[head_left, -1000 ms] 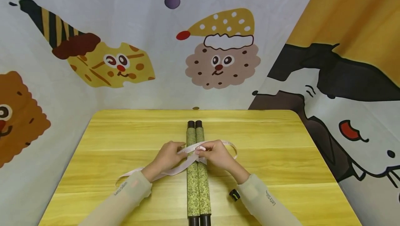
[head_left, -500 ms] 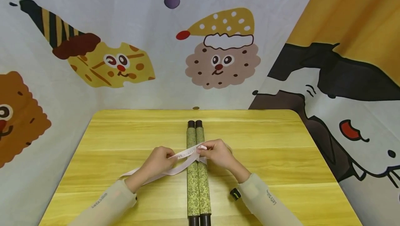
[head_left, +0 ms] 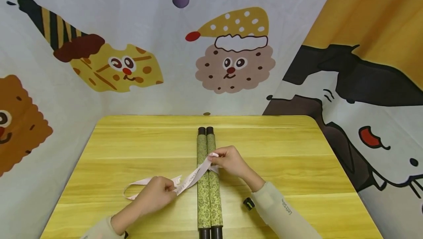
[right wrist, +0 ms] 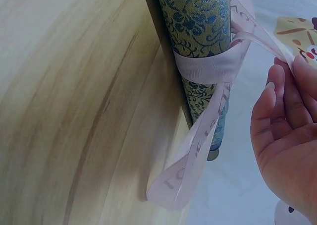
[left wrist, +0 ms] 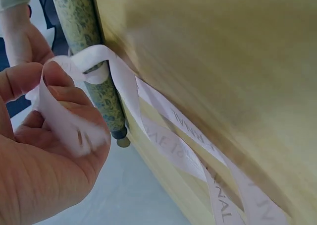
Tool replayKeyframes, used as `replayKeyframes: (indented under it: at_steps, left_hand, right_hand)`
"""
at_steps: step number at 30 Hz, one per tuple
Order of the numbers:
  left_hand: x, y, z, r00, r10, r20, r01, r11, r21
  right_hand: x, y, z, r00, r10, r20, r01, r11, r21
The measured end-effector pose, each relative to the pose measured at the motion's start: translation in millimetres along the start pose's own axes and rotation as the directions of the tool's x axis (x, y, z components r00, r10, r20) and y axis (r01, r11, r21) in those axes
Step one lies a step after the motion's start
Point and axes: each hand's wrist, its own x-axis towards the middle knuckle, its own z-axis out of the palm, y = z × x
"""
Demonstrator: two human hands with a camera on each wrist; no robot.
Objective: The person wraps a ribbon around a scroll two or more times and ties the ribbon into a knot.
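Note:
Two rolled scrolls (head_left: 209,198), covered in green floral cloth with dark end knobs, lie side by side, pointing away from me. A pale pink ribbon (right wrist: 203,69) with printed lettering is wrapped round their middle. Just above the wrap, my right hand (head_left: 231,161) pinches the ribbon between thumb and fingertips. My left hand (head_left: 156,194) is left of the scrolls and grips a length of ribbon, which stretches across to the right hand. In the left wrist view, ribbon passes between the left thumb and curled fingers (left wrist: 59,76). More ribbon (left wrist: 188,131) trails in loops over the table.
The scrolls lie on a yellow wood-grain table (head_left: 281,151). A small black object with a yellow-green mark (head_left: 248,203) is beside the right sleeve. A cloth with cartoon prints (head_left: 148,11) hangs behind the table and along its sides.
My left hand has moved left and toward me, drawing the ribbon across the scrolls. The ribbon loop right of the scrolls has gone from the head view. My right hand has hardly moved.

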Motion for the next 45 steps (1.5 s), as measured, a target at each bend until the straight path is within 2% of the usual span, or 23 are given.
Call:
replayKeyframes:
  at_steps: [7,11,14,17,20,22,27,31,35,39,42,45]
  left_hand:
    - [-24.0,3.3,-7.0,0.998,-0.054,-0.038,0.056,0.998,0.042]
    - [-36.4,5.6,-17.3,0.994,-0.105,-0.015,0.105,0.994,0.016]
    - [-43.1,6.9,-23.3,0.993,-0.118,-0.001,0.118,0.993,0.005]
    - [-48.1,9.6,-24.2,0.995,-0.091,0.042,0.094,0.994,-0.059]
    - [-50.6,16.7,-17.4,0.995,-0.02,0.099,0.034,0.989,-0.143]
    - [-50.0,24.2,-8.1,0.992,0.042,0.119,-0.016,0.978,-0.21]
    - [-39.6,49.7,24.5,0.987,0.118,0.114,-0.069,0.928,-0.365]
    - [-20.6,70.1,52.3,0.99,0.118,0.081,-0.072,0.9,-0.43]
    - [5.3,84.8,74.2,0.996,0.091,0.019,-0.073,0.893,-0.445]
    - [27.3,89.5,89.4,0.997,0.07,-0.011,-0.066,0.854,-0.516]
    - [36.7,88.9,97.0,0.998,0.063,0.012,-0.044,0.813,-0.581]
    - [43.3,88.6,103.8,0.997,0.047,0.059,0.0,0.783,-0.622]
  right_hand:
    - [0.4,-2.2,-2.1,1.0,0.008,-0.011,-0.008,1.0,-0.015]
    - [1.6,-2.1,-4.7,1.0,0.017,-0.016,-0.017,1.0,-0.01]
    - [2.2,-1.1,-6.7,0.999,0.028,-0.033,-0.029,0.999,-0.018]
    - [2.2,-0.3,-7.7,0.999,0.032,-0.042,-0.034,0.999,-0.029]
    - [2.3,-0.2,-7.9,0.999,0.034,-0.041,-0.035,0.999,-0.031]
    - [2.4,-0.9,-7.8,0.999,0.041,-0.031,-0.042,0.999,-0.024]
    - [3.1,-6.2,-7.2,0.998,0.057,-0.004,-0.057,0.997,-0.045]
    - [3.7,-11.8,-7.9,0.999,0.033,0.013,-0.031,0.991,-0.133]
    - [4.0,-17.6,-9.1,0.998,-0.014,0.06,0.026,0.98,-0.198]
    - [6.1,-20.5,-9.5,0.992,-0.048,0.116,0.075,0.968,-0.24]
    - [7.9,-22.1,-8.7,0.986,-0.068,0.152,0.107,0.958,-0.267]
    - [7.2,-24.6,-10.7,0.981,-0.087,0.173,0.134,0.951,-0.279]
